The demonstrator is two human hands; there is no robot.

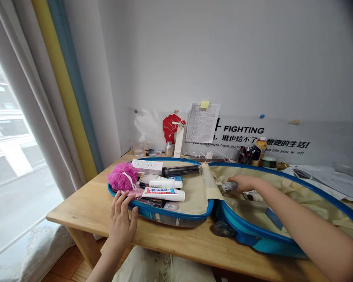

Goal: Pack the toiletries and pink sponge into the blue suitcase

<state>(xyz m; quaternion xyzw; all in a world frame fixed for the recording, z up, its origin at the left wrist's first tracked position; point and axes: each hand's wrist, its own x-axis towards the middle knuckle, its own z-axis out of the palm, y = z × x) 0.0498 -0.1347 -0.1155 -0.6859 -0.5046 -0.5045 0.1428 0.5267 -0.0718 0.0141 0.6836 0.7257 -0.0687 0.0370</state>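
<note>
A blue suitcase (179, 220) lies unfolded, both halves facing up. My left hand (122, 219) rests at the left half's near rim, fingers stretched out and holding nothing. Close to its fingertips are a pink bath puff (122, 176) and a toothpaste tube (164, 194). A white tube (165, 183), a dark cylinder (181, 170) and a white box (147, 166) lie further in. Inside the right half, my right hand (243, 183) is closed around a small grey cylindrical bottle (228, 187); its fingers are partly hidden. A white item (254, 196) and blue box (275, 218) lie nearby.
The wooden table (85, 201) supports the suitcase. Behind it stand a silver bottle (168, 149), a white stand (179, 141), a power strip (206, 158) and a yellow bottle (258, 150). Papers (317, 176) lie at the right back. Curtains (51, 98) hang on the left.
</note>
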